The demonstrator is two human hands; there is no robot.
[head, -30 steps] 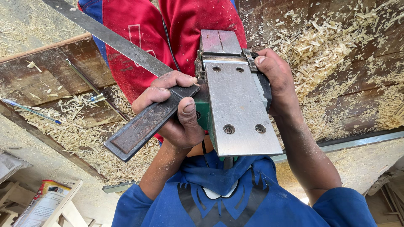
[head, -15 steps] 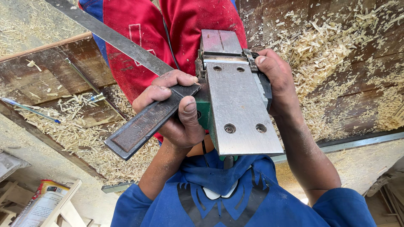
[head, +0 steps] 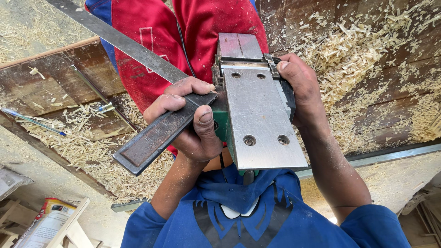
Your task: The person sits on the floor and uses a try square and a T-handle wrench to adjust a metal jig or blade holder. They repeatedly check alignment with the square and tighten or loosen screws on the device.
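An electric planer [head: 257, 119] is turned upside down, its flat grey metal sole with several screw holes facing up and a green body showing beneath. My right hand [head: 298, 87] grips its far side. My left hand [head: 188, 119] is wrapped around a dark steel square [head: 147, 138], thumb on top, pressing its thick stock against the planer's left edge. The square's long thin blade [head: 115, 39] runs up to the left. Both arms wear blue sleeves.
Pale wood shavings [head: 358, 59] cover dark wooden boards [head: 50, 87] all around. A blue pen [head: 32, 120] and a thin metal rod [head: 103, 98] lie on the left board. Red cloth [head: 202, 27] hangs behind the planer. A printed packet [head: 41, 225] and wood offcuts sit lower left.
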